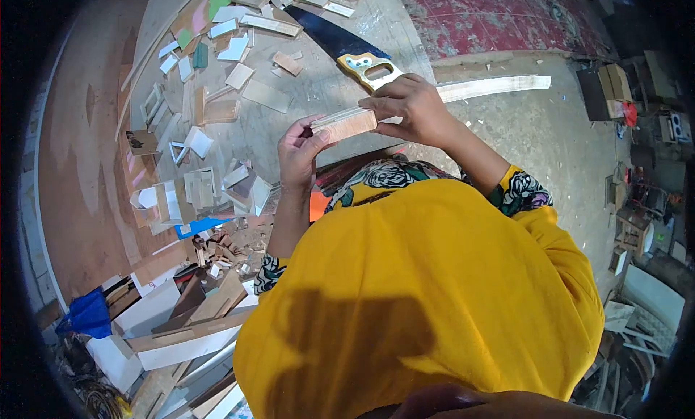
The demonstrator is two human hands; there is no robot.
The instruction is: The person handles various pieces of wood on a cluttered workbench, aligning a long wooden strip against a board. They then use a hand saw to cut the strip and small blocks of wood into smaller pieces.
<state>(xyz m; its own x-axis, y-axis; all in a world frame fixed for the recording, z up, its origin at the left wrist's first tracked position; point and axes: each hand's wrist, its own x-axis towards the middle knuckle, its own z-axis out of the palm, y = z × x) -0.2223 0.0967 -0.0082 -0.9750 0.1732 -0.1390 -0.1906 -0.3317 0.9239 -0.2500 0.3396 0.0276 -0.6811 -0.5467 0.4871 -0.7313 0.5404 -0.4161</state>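
Note:
A small light wood block [349,126], layered like stacked strips, is held up between both hands near the table's front edge. My left hand [298,152] grips its left end, thumb on the near face and fingers behind. At the other end, the fingers of my right hand [414,109] are closed on the block's right end. Just beyond my right hand lies a handsaw [368,65] with a dark blade and a pale wooden handle. A long pale wood strip [499,87] sticks out to the right past my right wrist; its left end is hidden.
Many small wood offcuts [239,76] cover the left and back of the worktable [318,86]. Boxy wood pieces [246,187] stand near its front left. Below are scrap boards [188,332] and a blue bag [88,314]. Clutter lines the floor [557,144] at right.

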